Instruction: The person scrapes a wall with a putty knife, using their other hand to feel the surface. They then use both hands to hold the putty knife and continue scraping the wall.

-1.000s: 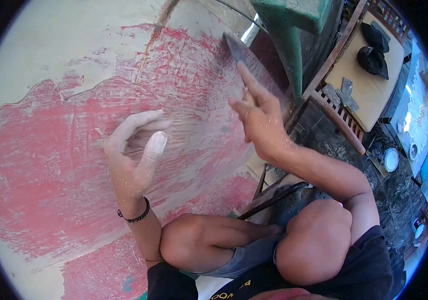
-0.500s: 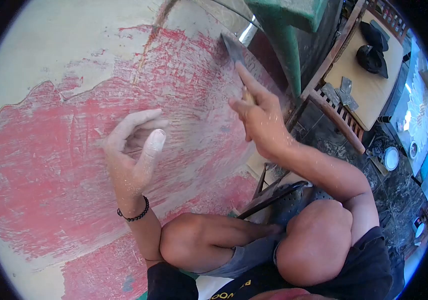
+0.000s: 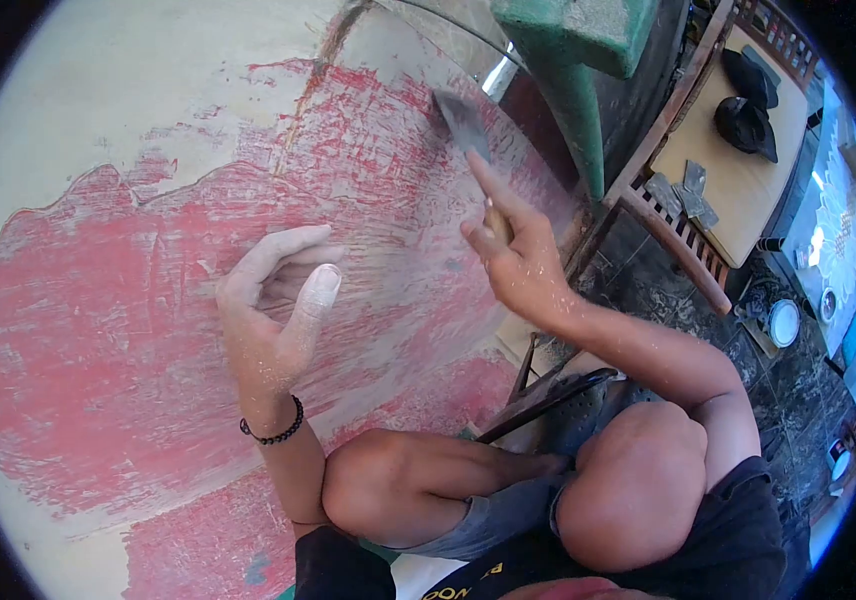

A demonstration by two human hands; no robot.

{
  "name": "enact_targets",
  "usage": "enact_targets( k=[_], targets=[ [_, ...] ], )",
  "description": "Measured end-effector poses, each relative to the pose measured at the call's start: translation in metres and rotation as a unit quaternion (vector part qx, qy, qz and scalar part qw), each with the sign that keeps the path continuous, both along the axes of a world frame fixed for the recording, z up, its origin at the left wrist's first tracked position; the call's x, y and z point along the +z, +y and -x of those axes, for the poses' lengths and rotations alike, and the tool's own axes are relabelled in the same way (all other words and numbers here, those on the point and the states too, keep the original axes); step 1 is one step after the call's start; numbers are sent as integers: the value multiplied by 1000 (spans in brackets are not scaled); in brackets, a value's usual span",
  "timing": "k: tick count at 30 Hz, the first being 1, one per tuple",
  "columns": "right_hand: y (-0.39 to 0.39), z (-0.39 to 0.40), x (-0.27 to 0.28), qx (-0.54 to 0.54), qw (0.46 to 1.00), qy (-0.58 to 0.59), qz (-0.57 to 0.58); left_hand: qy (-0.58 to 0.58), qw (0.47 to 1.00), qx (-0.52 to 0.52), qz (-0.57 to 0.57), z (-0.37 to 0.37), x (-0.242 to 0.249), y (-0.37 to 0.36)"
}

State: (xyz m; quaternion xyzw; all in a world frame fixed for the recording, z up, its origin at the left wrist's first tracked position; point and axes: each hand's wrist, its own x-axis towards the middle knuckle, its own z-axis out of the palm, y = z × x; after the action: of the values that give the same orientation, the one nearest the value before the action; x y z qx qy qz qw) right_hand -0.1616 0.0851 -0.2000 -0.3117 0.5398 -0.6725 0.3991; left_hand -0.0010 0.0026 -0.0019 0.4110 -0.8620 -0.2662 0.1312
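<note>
A curved surface [image 3: 78, 350] with scraped red and whitish paint fills the left and middle of the view. My right hand [image 3: 526, 255] is wrapped round the handle of a scraper [image 3: 463, 122], its index finger stretched along the blade. The wide metal blade lies against the scraped area near the surface's upper right edge. My left hand [image 3: 283, 290], dusted white and with a black beaded bracelet at the wrist, is held over the red area. Its fingers are curved and apart from the thumb, with nothing between them.
A green post-like structure [image 3: 573, 110] stands at the upper right, close to the scraper. Beyond it is a wooden bench [image 3: 673, 250] with a cushion, black caps [image 3: 745, 125] and grey pieces [image 3: 690, 190]. A white container [image 3: 783, 323] is on the dark floor.
The scraper blade has moved slightly down and left in view, and my right hand has tilted with it. My left hand has shifted a little to the right and down.
</note>
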Motion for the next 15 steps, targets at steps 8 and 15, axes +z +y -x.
enact_targets(
  k=[8,15],
  targets=[
    [-8,41,-48,-5,971,237,25,-15,999,30,42,3,-5,0],
    [-19,60,-43,-9,955,287,70,23,1000,4,16,-1,-5,-2]
  ],
)
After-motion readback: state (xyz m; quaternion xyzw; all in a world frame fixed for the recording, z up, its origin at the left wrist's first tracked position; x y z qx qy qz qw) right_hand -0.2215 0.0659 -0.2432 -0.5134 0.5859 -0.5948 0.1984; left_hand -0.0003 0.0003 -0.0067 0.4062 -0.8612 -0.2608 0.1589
